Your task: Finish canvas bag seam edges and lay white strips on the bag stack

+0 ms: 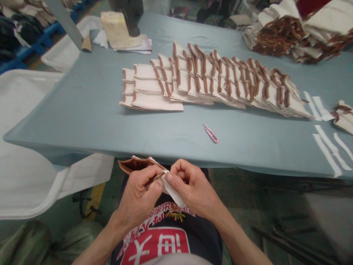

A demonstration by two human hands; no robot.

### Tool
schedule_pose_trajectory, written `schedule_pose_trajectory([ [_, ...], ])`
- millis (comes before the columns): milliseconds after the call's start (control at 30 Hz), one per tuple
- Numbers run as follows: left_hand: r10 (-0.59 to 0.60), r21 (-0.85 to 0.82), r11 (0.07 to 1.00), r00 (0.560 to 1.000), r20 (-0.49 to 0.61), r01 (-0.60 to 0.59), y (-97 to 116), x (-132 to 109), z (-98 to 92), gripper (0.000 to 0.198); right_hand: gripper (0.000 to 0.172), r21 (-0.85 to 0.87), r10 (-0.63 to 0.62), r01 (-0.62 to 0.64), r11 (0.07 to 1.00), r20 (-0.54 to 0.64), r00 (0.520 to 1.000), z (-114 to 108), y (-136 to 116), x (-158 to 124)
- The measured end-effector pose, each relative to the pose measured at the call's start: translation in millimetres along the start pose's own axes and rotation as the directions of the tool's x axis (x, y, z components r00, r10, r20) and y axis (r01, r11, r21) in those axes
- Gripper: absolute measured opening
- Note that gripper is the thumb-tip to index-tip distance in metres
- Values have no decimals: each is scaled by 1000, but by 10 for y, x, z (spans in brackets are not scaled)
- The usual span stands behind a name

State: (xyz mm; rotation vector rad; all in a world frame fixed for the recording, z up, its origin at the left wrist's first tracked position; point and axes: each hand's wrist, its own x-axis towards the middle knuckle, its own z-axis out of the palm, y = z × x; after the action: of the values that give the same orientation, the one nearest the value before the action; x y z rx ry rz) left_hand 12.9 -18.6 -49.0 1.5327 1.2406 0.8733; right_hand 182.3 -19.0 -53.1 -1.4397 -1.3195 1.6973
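Observation:
My left hand [139, 193] is closed on a fabric piece [134, 165] with a brown inside and a cream outer edge, held over my lap at the table's front edge. Beside it, my right hand [194, 186] pinches a white strip [175, 195] against the same piece's edge. Thumbs and fingertips of both hands almost meet there, hiding the exact contact. The strip's loose end hangs down below my fingers. Beyond the hands, pink thread snips [211, 134] lie on the table.
Overlapping cream fabric pieces with brown edges [160, 101] form a long row across the blue-green table [96, 125]. White strips [328, 152] lie at the right. Fabric bundles [284, 35] are piled at the back right. White bins [24, 209] stand at the left.

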Motion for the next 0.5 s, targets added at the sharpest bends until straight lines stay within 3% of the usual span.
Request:
schedule_pose_trajectory([
  [300,60,58,997,998,1,-60,17,-72,-9,26,27,-140,21,2,990,162,987,-188,-130,93],
  [400,101,68,993,995,-1,-101,81,-66,-8,27,30,19,20,-26,999,287,958,-192,-88,134],
  [500,91,65,994,996,0,-91,152,-76,33,29,44,340,-81,-78,937,428,900,-92,82,188],
])
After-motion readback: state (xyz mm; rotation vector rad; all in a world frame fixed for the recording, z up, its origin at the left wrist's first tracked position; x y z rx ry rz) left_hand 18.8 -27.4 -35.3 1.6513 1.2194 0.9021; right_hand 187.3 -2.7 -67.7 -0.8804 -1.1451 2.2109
